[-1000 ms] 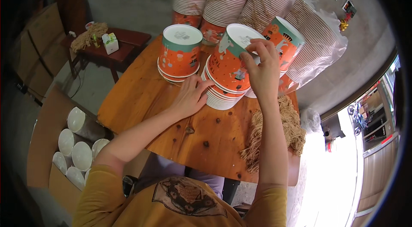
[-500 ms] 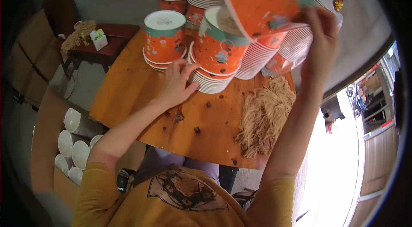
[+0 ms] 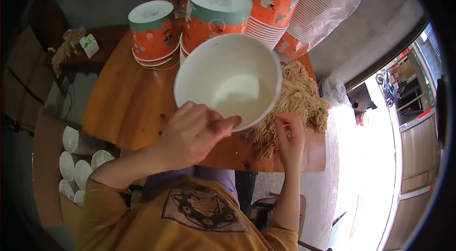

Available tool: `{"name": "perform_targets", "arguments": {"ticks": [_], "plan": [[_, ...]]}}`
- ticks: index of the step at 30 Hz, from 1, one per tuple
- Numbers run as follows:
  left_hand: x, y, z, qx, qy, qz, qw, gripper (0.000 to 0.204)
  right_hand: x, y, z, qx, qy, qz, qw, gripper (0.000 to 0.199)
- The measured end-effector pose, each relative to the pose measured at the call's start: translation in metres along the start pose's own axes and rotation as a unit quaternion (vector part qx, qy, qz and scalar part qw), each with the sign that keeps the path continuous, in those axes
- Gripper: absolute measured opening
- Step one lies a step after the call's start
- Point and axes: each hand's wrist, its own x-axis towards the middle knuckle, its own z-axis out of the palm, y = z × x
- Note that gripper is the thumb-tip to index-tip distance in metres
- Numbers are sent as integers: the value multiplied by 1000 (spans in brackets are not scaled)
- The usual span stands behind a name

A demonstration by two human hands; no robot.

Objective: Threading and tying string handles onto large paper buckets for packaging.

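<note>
My left hand [image 3: 192, 132] grips the near rim of a paper bucket [image 3: 228, 80], thumb inside. The bucket's white mouth is tilted toward me, and its outside is hidden. Just right of it, my right hand [image 3: 289, 139] is closed with curled fingers at the near edge of a pile of tan crinkled strands [image 3: 304, 94]. Anything between those fingers is too small to make out. Behind the held bucket stand upside-down stacks of orange and green paper buckets: a short stack [image 3: 154, 35] at left, a middle stack [image 3: 218, 11] and a taller right stack [image 3: 273, 1].
More bucket stacks in clear plastic [image 3: 323, 4] line the back of the wooden table [image 3: 118, 104]. At lower left, a cardboard box [image 3: 45, 170] holds several white-mouthed buckets. A dark red bench [image 3: 111, 37] with tan strands and a small carton stands at far left.
My right hand has come down from the back right to the tan pile. My left hand has left the middle stack and now holds a bucket in front of me.
</note>
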Motion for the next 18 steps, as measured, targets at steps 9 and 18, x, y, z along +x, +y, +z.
{"name": "perform_targets", "arguments": {"ticks": [9,18], "plan": [[-15,1,-15,66,-172,-28,982,37,-10,27,10,-205,-109,-173,957,17],[-3,13,-19,25,-121,-50,991,57,-29,-41,31,90,-86,-106,987,19]]}}
